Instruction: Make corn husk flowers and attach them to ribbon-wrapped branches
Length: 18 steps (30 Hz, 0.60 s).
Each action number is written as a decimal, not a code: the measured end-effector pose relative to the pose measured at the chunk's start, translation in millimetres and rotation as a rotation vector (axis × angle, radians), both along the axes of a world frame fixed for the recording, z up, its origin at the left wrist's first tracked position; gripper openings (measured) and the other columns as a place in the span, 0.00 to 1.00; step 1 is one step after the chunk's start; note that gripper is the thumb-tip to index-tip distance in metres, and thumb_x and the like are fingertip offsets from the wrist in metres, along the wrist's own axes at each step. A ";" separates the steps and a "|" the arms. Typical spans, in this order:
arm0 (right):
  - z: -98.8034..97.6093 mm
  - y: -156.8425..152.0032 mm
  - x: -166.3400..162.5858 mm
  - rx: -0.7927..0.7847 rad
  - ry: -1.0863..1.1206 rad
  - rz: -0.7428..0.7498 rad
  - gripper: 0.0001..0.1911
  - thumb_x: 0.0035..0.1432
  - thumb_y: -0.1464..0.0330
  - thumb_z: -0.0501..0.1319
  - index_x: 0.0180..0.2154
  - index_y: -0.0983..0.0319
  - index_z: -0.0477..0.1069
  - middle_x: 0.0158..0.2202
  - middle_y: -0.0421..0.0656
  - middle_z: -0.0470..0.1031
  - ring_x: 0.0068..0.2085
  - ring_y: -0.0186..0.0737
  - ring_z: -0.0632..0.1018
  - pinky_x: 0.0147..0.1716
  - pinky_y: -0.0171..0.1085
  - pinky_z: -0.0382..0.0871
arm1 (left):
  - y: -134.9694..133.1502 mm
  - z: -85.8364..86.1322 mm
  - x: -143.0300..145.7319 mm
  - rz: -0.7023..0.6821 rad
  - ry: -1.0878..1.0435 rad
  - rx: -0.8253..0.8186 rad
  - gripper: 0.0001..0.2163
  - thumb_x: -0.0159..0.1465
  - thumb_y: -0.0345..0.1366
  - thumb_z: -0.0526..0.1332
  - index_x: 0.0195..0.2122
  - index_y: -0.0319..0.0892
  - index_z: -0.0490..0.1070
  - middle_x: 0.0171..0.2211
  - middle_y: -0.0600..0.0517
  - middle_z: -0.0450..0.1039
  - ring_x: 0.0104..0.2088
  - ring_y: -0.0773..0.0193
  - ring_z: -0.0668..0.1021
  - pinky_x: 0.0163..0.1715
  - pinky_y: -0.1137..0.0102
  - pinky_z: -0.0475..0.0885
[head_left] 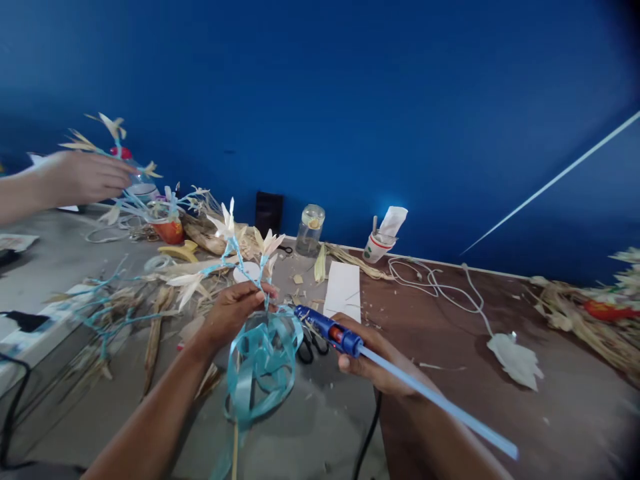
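My left hand (pixel 240 308) pinches the stem of a handmade flower branch (pixel 235 248), whose blue-wrapped twigs end in pale husk-like petals. A long loop of shiny light-blue ribbon (pixel 263 367) hangs below that hand, running up to the stem. In my right hand (pixel 373 353) is a blue glue gun (pixel 330 328), its nozzle pointing left at the ribbon close to the stem. A long translucent glue stick (pixel 440 400) sticks out of its rear. Behind the ribbon lie black-handled scissors (pixel 313 347), partly hidden.
Another person's hand (pixel 90 179) holds a similar flower branch at the left, above a red cup (pixel 169 230) of stems. A glass jar (pixel 311 230), white paper (pixel 343 291), a paper cup (pixel 379 245), a white cable (pixel 435 283), a power strip (pixel 45 333) and dried husks (pixel 580 320) lie around.
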State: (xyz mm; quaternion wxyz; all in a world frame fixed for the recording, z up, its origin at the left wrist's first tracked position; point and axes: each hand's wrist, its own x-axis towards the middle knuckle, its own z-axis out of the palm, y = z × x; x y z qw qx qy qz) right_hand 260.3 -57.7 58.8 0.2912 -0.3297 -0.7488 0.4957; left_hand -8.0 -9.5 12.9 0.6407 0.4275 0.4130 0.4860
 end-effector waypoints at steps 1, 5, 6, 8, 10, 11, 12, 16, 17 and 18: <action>-3.4 -0.4 3.0 -0.017 -0.011 -0.010 0.20 0.55 0.50 0.56 0.35 0.62 0.64 0.31 0.41 0.59 0.33 0.36 0.62 0.32 0.35 0.57 | 0.2 0.1 0.6 -0.001 -0.020 0.015 0.11 0.52 0.38 0.66 0.35 0.39 0.76 0.29 0.49 0.76 0.28 0.63 0.78 0.30 0.68 0.73; -13.3 -2.8 12.7 -0.054 -0.027 -0.039 0.19 0.55 0.51 0.57 0.35 0.62 0.64 0.31 0.41 0.60 0.32 0.36 0.62 0.31 0.34 0.57 | 0.4 2.5 4.3 0.011 -0.099 0.092 0.11 0.51 0.36 0.67 0.35 0.38 0.77 0.30 0.49 0.76 0.26 0.65 0.77 0.31 0.68 0.73; -14.7 -3.4 14.4 -0.048 -0.022 -0.045 0.20 0.55 0.51 0.57 0.36 0.62 0.64 0.31 0.41 0.60 0.32 0.36 0.62 0.31 0.34 0.58 | 0.4 3.1 5.1 0.018 -0.116 0.105 0.11 0.51 0.36 0.67 0.34 0.38 0.77 0.29 0.49 0.76 0.26 0.65 0.77 0.31 0.68 0.73; -16.5 -4.4 16.9 -0.030 -0.013 -0.055 0.20 0.55 0.51 0.57 0.38 0.61 0.65 0.32 0.41 0.61 0.32 0.36 0.63 0.31 0.35 0.58 | 0.3 4.2 5.9 0.020 -0.144 0.120 0.10 0.51 0.35 0.67 0.34 0.38 0.77 0.27 0.50 0.75 0.25 0.66 0.77 0.30 0.69 0.73; -17.9 -5.3 18.8 -0.010 -0.001 -0.092 0.21 0.54 0.51 0.57 0.39 0.61 0.66 0.33 0.42 0.62 0.32 0.36 0.64 0.31 0.35 0.59 | 0.2 5.1 5.9 0.008 -0.160 0.117 0.09 0.51 0.34 0.67 0.34 0.38 0.77 0.26 0.51 0.75 0.26 0.66 0.77 0.31 0.69 0.73; -18.6 -5.7 19.6 0.000 0.001 -0.111 0.20 0.54 0.51 0.58 0.38 0.61 0.67 0.33 0.42 0.63 0.32 0.36 0.64 0.32 0.35 0.59 | 0.1 5.5 5.7 0.000 -0.167 0.112 0.09 0.51 0.34 0.67 0.34 0.38 0.77 0.26 0.51 0.75 0.26 0.65 0.77 0.31 0.69 0.73; -19.4 -6.0 20.4 0.005 0.000 -0.130 0.20 0.54 0.51 0.58 0.38 0.61 0.67 0.33 0.42 0.63 0.32 0.36 0.65 0.32 0.35 0.59 | 0.0 6.1 5.5 -0.006 -0.173 0.108 0.10 0.51 0.34 0.67 0.34 0.38 0.77 0.26 0.51 0.75 0.26 0.65 0.77 0.31 0.69 0.73; -22.3 -5.4 21.6 -0.005 -0.025 -0.136 0.18 0.54 0.54 0.59 0.37 0.62 0.67 0.32 0.41 0.63 0.31 0.35 0.65 0.31 0.34 0.61 | -0.4 8.4 6.1 -0.006 -0.205 0.085 0.10 0.50 0.33 0.68 0.34 0.38 0.77 0.25 0.52 0.74 0.25 0.66 0.77 0.30 0.69 0.73; -23.1 -5.0 21.5 -0.012 -0.031 -0.138 0.17 0.54 0.55 0.59 0.36 0.62 0.67 0.32 0.41 0.64 0.31 0.35 0.66 0.31 0.34 0.61 | -0.4 8.8 6.6 -0.003 -0.211 0.078 0.09 0.50 0.33 0.68 0.34 0.38 0.76 0.25 0.52 0.74 0.25 0.66 0.76 0.30 0.68 0.74; -24.1 -4.4 21.4 -0.017 -0.043 -0.145 0.16 0.54 0.56 0.60 0.36 0.62 0.67 0.32 0.41 0.64 0.32 0.35 0.66 0.31 0.34 0.62 | -0.5 9.0 7.0 0.001 -0.216 0.076 0.09 0.50 0.33 0.68 0.33 0.38 0.76 0.25 0.52 0.74 0.24 0.66 0.76 0.31 0.68 0.74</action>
